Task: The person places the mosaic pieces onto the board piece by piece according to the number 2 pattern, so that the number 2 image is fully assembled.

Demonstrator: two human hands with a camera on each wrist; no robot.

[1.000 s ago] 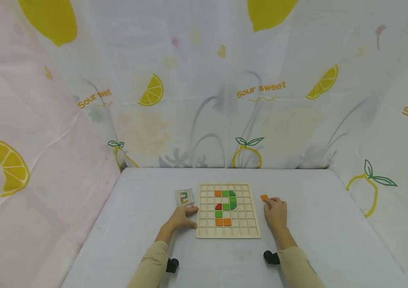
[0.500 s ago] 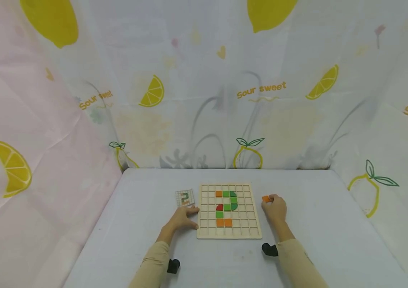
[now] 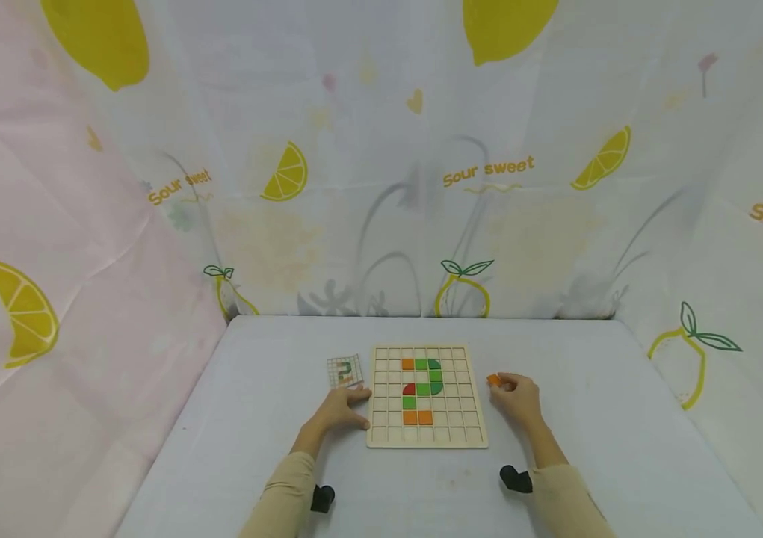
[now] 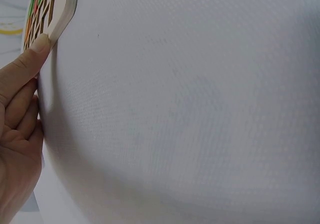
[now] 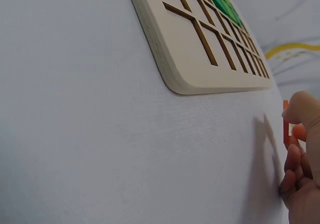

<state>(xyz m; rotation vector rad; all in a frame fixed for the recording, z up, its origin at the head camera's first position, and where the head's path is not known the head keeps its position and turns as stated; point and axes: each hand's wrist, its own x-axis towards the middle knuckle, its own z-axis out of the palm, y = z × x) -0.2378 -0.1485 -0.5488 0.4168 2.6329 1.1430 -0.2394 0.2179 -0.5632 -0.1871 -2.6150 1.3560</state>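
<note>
My right hand [image 3: 518,397] pinches a small orange square tile [image 3: 494,379] between thumb and fingers, just right of the wooden grid board [image 3: 458,432]. In the right wrist view the tile [image 5: 285,121] stands edge-on at the thumb, beyond the board's rounded corner. At the board's left edge, my left hand [image 3: 338,409] rests with thumb and forefinger spread apart, touching the rim. The left wrist view shows that thumb [image 4: 37,46] at the edge. Orange, green and red tiles, some with a rounded corner, lie in the grid in a question-mark-like shape [image 3: 424,389].
A small card [image 3: 344,370] printed with a grid and a similar coloured figure lies left of the board, near my left fingers. Black wrist devices [image 3: 516,479] show beside both forearms. A lemon-print cloth [image 3: 381,224] hangs behind the white table [image 3: 253,359].
My right hand rises slightly, then comes back down towards me, the orange tile now deeper in its pinch. My left hand and the board stay in place; the head view shifts a little.
</note>
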